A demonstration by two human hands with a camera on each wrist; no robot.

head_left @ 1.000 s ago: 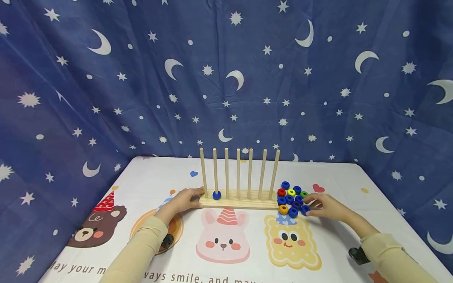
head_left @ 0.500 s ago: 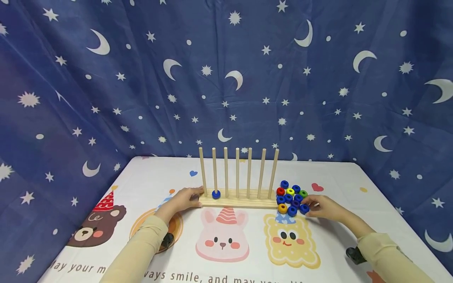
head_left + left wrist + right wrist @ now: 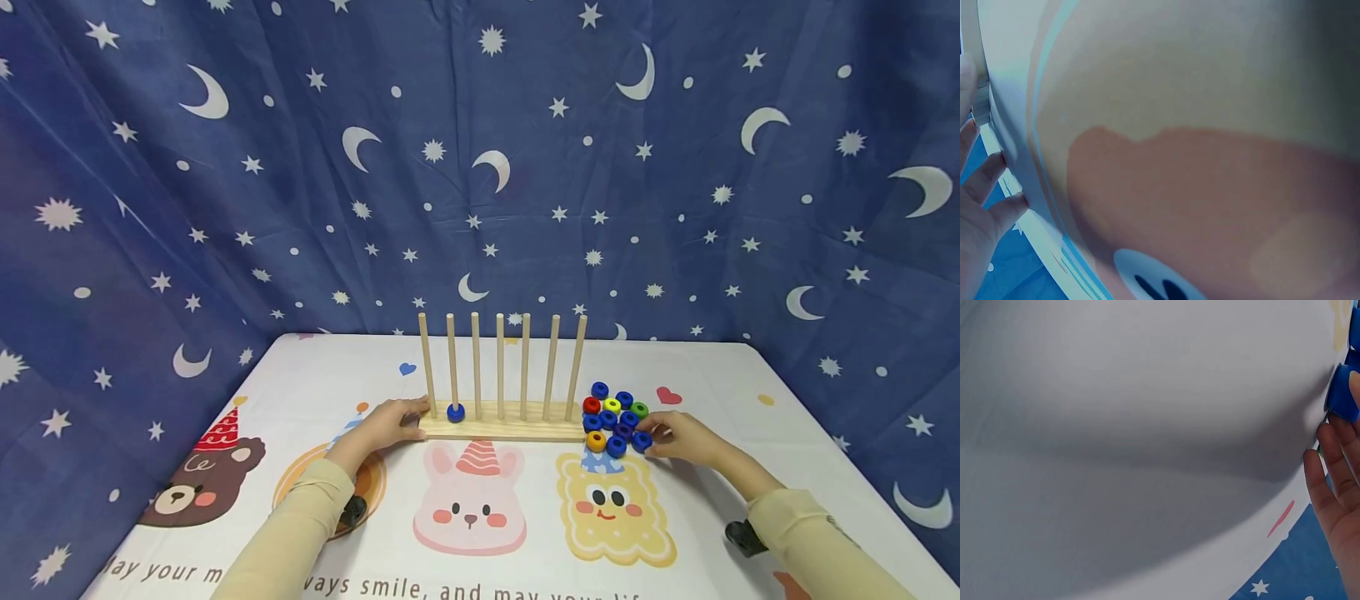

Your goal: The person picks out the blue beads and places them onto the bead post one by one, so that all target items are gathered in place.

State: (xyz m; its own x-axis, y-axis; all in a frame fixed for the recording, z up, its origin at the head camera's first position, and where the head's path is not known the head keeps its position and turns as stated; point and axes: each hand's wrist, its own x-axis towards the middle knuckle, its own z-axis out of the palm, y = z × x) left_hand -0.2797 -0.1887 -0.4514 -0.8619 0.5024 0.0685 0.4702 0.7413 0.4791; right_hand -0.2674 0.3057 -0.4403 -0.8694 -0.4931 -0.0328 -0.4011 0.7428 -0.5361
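Note:
A wooden peg rack, several upright pegs on a long flat base, stands mid-table. One blue bead sits at the bottom of its second peg from the left. At the rack's left end my left hand grips the base, thumb in front and fingers behind. Right of the rack lies a group of loose ring beads, mostly blue, with red, yellow, green and orange ones. My right hand is at the group's right edge, a blue bead between thumb and fingers; the index finger is partly hidden in the right wrist view.
A white tablecloth with printed cartoon animals and lettering covers the table. Behind it and at both sides hangs a dark blue curtain with moons and stars. Black wrist devices, such as the one at my right wrist, show under the sleeves.
The head view has shifted slightly, so everything appears a little further left. Both hands keep their places at the rack and beads.

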